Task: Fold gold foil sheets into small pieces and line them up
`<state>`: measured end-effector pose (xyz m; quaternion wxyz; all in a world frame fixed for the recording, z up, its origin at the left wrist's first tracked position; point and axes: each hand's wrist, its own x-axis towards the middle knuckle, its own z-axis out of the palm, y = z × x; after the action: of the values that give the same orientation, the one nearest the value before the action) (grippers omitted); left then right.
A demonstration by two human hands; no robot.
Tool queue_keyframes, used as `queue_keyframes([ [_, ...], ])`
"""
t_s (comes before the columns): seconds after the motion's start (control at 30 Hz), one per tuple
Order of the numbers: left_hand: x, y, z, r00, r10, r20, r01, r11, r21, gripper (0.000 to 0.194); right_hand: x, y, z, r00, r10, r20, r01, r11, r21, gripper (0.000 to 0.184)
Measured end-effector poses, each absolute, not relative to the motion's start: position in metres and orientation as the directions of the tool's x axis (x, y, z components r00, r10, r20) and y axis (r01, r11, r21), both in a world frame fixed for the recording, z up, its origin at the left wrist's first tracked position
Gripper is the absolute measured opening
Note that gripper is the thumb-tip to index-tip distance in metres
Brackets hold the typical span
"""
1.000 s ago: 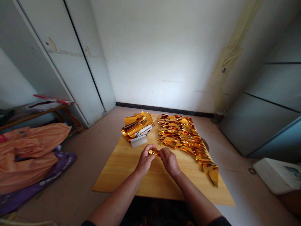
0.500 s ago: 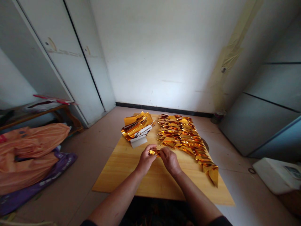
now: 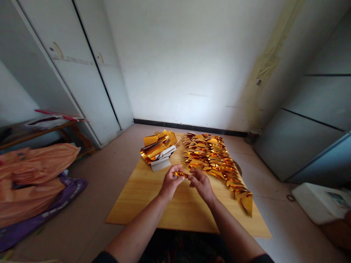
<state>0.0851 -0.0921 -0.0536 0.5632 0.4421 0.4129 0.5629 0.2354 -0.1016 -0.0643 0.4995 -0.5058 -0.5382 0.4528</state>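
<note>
Between my two hands, above the middle of the wooden board (image 3: 142, 199), is a small piece of folded gold foil paper (image 3: 181, 174). My left hand (image 3: 170, 181) grips its left part, the thumb along the near side. At its right end the fingertips of my right hand (image 3: 201, 183) pinch it. Just beyond my left hand lies a loose pile of gold foil sheets (image 3: 159, 144), some with their white backs showing. Rows of folded gold foil pieces (image 3: 204, 151) overlap behind my right hand and run down the board's right side.
Left on the floor lie an orange plastic bag (image 3: 35, 171) and a purple bag (image 3: 60, 204), near a low wooden bench (image 3: 79, 135). A white box (image 3: 315, 202) stands at the right, below a grey cabinet (image 3: 309, 128). A white wall (image 3: 181, 65) rises behind the board.
My right hand has opened out slightly and turned, its fingertips now at the foil's right end. The foil looks flatter and longer between my hands. The view has shifted slightly.
</note>
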Motion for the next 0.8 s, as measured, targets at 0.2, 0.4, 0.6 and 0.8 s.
queue_keyframes([
  [0.2, 0.089, -0.089, -0.062, 0.044, 0.999, 0.021, -0.335, -0.005, 0.942, 0.045, 0.233, -0.103, -0.056, -0.046, 0.999, 0.017, -0.082, 0.013, -0.997, 0.036],
  [0.4, 0.087, -0.089, -0.063, 0.088, 0.995, 0.037, -0.329, -0.006, 0.944, 0.046, 0.228, -0.102, -0.056, -0.072, 0.997, 0.023, -0.145, 0.013, -0.989, 0.036],
  [0.6, 0.085, -0.09, -0.063, 0.149, 0.989, -0.004, -0.362, 0.058, 0.93, 0.049, 0.229, -0.101, -0.056, -0.054, 0.998, 0.026, -0.159, 0.017, -0.987, 0.035],
  [0.8, 0.083, -0.091, -0.065, 0.227, 0.969, -0.094, -0.471, 0.194, 0.861, 0.055, 0.232, -0.099, -0.06, -0.03, 0.999, 0.019, -0.15, 0.015, -0.989, 0.035],
])
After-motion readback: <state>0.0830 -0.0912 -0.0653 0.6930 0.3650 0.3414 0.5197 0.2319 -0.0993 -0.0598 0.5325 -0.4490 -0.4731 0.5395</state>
